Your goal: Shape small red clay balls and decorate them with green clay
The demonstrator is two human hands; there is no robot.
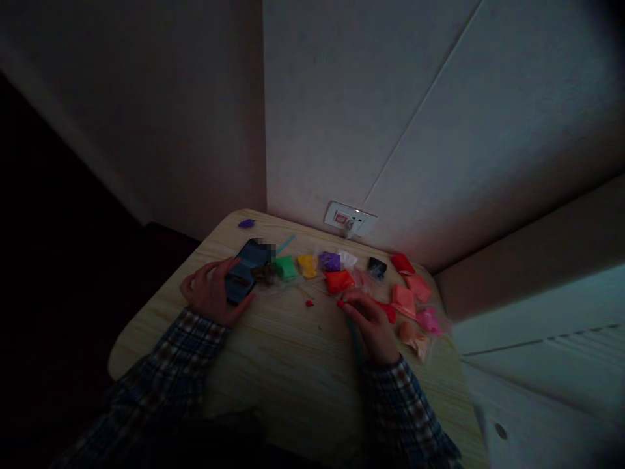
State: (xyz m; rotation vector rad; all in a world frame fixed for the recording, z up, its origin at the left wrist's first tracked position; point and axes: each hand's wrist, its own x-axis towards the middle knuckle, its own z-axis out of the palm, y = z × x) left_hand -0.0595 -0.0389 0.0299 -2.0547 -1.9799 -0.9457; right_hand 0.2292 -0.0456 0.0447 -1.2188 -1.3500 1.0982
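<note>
My right hand (371, 324) is over the right half of the small table, thumb and forefinger pinched on a small red clay ball (340, 304) with a bit of green on top. To its left on the wood sits a similar small red ball (309, 303). Beneath the right hand runs a teal stick (355, 342), partly hidden by it. My left hand (211, 292) lies over the left edge of a dark phone (239, 284), its fingers apart and holding nothing. A tiny green crumb (319, 327) rests between the hands.
Packets of coloured clay span the table: green (286, 268), yellow (307, 266), purple (330, 261), orange-red (338, 281), black (377, 268), salmon (403, 300) and pink (430, 321). A purple lumpy piece (247, 223) lies at the far left corner. Behind the table is a wall socket (350, 219) with a plug.
</note>
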